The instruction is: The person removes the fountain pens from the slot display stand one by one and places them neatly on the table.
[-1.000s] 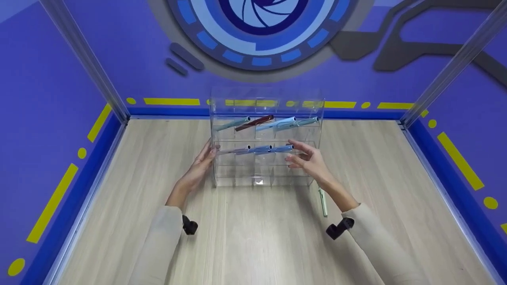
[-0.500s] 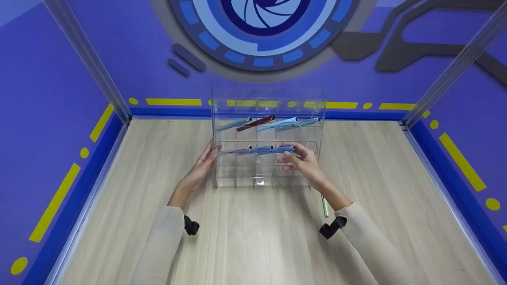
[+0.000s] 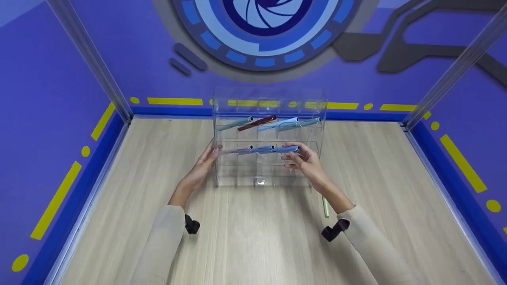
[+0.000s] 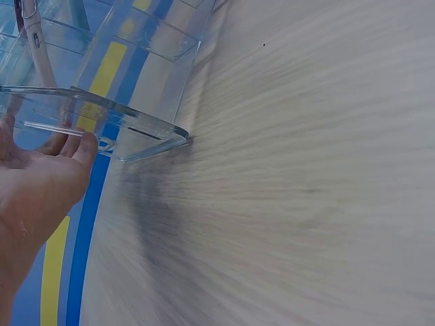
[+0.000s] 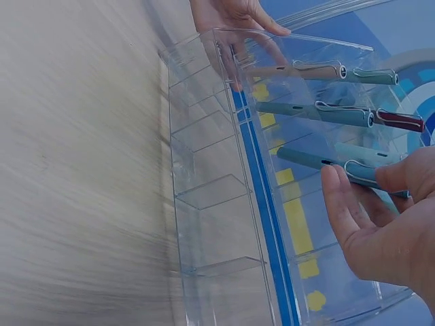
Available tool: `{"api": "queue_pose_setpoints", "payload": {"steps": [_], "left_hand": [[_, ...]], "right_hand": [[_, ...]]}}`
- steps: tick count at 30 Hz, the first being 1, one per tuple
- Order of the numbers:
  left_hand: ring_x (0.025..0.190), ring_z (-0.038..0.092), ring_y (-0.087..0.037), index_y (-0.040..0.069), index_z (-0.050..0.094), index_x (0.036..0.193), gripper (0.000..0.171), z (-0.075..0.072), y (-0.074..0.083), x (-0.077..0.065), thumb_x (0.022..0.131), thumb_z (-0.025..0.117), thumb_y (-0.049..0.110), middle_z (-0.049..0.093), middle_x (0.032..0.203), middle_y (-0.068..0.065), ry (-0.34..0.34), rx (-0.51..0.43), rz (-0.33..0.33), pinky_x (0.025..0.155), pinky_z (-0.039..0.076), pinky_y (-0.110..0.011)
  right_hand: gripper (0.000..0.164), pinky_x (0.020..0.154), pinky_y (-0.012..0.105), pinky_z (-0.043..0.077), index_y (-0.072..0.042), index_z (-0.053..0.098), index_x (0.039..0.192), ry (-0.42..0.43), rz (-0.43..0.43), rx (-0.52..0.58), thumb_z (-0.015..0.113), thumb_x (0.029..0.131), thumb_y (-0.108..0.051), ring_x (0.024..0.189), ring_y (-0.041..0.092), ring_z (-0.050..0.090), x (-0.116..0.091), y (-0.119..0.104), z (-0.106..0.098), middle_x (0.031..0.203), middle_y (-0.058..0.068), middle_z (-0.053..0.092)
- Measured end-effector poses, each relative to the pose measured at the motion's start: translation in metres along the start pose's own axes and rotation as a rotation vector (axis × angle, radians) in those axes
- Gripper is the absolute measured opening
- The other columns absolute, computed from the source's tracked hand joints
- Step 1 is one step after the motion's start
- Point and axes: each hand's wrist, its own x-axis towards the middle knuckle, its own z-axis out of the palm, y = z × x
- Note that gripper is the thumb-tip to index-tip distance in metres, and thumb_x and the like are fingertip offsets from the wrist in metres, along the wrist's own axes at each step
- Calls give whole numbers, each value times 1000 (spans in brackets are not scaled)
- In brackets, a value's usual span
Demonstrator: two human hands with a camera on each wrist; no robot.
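A clear acrylic pen rack [image 3: 260,181] with tiered compartments stands at the middle of the table in the head view. My left hand [image 3: 199,168] holds its left side, thumb at the front edge and fingers behind the side panel. My right hand [image 3: 312,166] pinches a blue pen [image 5: 302,159] between thumb and fingers, at the right end of the middle row's pens. To its left in that row lie another blue pen [image 3: 262,149] and a pale pinkish pen [image 3: 242,150], both tilted with their clip ends forward.
The upper row bears a teal pen [image 3: 236,123], a dark red pen [image 3: 257,123], a light blue pen [image 3: 277,124] and another teal pen [image 3: 309,123]. A light green pen [image 3: 325,207] lies on the table, partly behind the right forearm. A blue patterned wall [image 3: 190,107] stands behind.
My right hand has moved from beside the blue pen to pinching it, and the pen has shifted slightly to the right. My left hand stays on the rack.
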Motion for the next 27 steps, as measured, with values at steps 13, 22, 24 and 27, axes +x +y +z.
{"api": "queue_pose_setpoints", "payload": {"steps": [13, 22, 24, 27], "left_hand": [[162, 5, -24, 34, 3, 165, 68, 1, 1, -1, 109, 39, 50, 18, 172, -1, -15, 8, 17, 133, 7, -45], [162, 3, -26, 32, 2, 166, 69, -2, -2, -2, 110, 39, 49, 17, 173, -2, -12, 3, -8, 132, 6, -47], [162, 5, -25, 33, 2, 166, 69, -2, -2, -1, 109, 39, 50, 17, 172, -1, -14, 8, -7, 133, 6, -47], [162, 6, -24, 34, 4, 165, 69, -1, -1, 1, 109, 40, 50, 18, 172, -1, -11, -1, 0, 133, 7, -45]], "right_hand": [[35, 94, 38, 62, 5, 49, 141, 98, -65, 76, 49, 106, 0, 110, 20, 72, -7, 1, -1, 129, 14, 66], [34, 96, 37, 61, 2, 48, 141, 111, -85, 105, 48, 107, -2, 113, 18, 71, -12, 7, -5, 125, 9, 66], [35, 96, 37, 60, 3, 47, 142, 118, -92, 95, 48, 107, -4, 113, 18, 71, -13, 7, -7, 124, 9, 66], [36, 98, 35, 60, 4, 45, 142, 125, -104, 86, 49, 107, -5, 115, 20, 70, -12, 4, -11, 123, 7, 66]]}}
